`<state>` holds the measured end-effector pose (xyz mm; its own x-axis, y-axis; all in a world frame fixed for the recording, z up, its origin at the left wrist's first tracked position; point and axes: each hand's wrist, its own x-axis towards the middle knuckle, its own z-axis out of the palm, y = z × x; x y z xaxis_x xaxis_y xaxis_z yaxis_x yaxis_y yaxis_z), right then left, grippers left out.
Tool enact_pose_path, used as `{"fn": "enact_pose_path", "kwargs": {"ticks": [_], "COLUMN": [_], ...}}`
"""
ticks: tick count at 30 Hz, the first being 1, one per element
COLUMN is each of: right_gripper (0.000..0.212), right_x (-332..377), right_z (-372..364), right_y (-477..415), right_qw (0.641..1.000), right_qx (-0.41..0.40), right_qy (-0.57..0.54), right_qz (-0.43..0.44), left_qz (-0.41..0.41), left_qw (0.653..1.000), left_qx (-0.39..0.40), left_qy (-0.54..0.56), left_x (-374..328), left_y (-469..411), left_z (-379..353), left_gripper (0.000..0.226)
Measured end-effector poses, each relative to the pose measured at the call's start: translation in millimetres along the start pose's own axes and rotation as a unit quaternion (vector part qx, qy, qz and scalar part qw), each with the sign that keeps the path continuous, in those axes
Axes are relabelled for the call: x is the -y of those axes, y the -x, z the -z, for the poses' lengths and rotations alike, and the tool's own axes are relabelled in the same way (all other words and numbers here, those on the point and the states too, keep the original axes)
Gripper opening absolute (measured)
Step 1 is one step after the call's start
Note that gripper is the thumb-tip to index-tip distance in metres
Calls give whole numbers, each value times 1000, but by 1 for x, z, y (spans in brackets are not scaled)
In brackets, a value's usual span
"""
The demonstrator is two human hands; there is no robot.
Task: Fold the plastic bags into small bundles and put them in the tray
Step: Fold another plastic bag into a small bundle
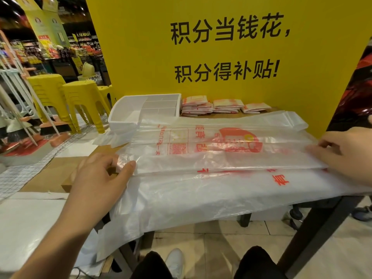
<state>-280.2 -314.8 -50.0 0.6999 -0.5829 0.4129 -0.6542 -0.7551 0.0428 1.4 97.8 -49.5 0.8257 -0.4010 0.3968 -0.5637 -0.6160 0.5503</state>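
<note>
Fingers [101,160] of the left hand [96,178] curl over the left end of the bag [211,162], with the thumb closing against them, so the thin film is pinched and not just pressed flat. The right hand [348,156] takes the opposite end. Its fingertips seem tucked under the film and gripping the folded edge, though the frame edge and the cloudy plastic make that grip hard to read.

Holding both ends this way keeps the slippery bag taut along its length, so I judge a lengthwise fold is being laid over and squared up.

The bag lies flat on the table [326,200], directly in front of the person. Its long axis runs left to right, from one hand to the other, and the red print runs sideways along it. The near long edge is doubled over into a strip. Which end carries the handles I cannot say for certain.

Under it lie more plastic sheets [201,196] of the same kind, and their near edge droops off the front of the table.

At the back left stands the white tray [120,117], divided into compartments, with one end of the plastic touching its near wall. Just beside the tray, along the back of the table, finished bundles [227,105] sit in low stacks rather than in the tray.

Behind them rises a yellow board [141,57] with black lettering, and yellow stools [80,97] stand off to the left.
</note>
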Motion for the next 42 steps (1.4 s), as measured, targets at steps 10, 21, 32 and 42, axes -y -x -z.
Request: {"fn": "enact_pose_path", "kwargs": {"ticks": [10, 21, 32, 42], "right_gripper": [37, 46, 49, 47], "right_x": [-5, 18, 62, 53], "right_z": [18, 27, 50, 79], "right_y": [18, 24, 37, 46], "right_qw": [955, 992, 969, 961], "right_qx": [25, 14, -22, 116], "right_qy": [-274, -119, -240, -161], "right_qz": [-111, -34, 60, 191], "left_qz": [67, 39, -310, -330], "left_qw": [993, 999, 941, 933], "left_qx": [25, -29, 118, 50], "left_qy": [89, -14, -67, -133], "left_x": [-4, -7, -42, -80], "left_y": [-3, 4, 23, 20], "left_z": [6, -6, -30, -30], "left_gripper": [43, 38, 29, 23]}}
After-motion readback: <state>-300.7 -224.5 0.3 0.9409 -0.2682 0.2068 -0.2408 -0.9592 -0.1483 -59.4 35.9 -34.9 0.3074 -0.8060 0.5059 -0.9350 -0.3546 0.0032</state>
